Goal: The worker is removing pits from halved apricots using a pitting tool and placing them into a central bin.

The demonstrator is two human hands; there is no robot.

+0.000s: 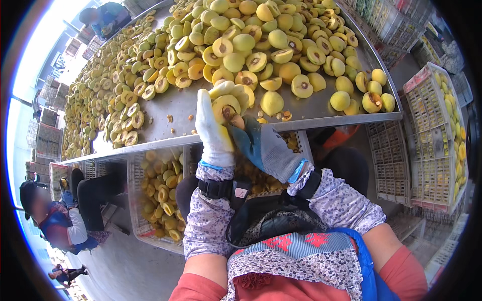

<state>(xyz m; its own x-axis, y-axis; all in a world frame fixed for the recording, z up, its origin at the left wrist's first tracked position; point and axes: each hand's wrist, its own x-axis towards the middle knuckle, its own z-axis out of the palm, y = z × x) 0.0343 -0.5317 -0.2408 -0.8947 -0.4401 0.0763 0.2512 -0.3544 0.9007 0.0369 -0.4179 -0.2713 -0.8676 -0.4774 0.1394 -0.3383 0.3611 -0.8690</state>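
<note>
Before me, a metal table (169, 109) bears a great heap of halved yellow-green fruit, which look like apricots or plums (244, 41). My left hand (214, 124), in a white glove, holds a halved fruit (226, 107) with its brown hollow showing, near the table's front edge. My right hand (261, 143), in a blue-grey coated glove, meets it at the fruit; its fingertips touch a small brownish piece, perhaps the stone (237, 121). The right fingers are partly hidden. Loose stones and scraps (280, 116) lie just right of the hands.
Below the table edge (339, 119) stand a crate of halved fruit (137, 225) at left and another between my knees. Stacked plastic crates (429, 143) stand at right, the near one holding fruit. One person (56, 225) sits at left; another (105, 19) is at the table's far left.
</note>
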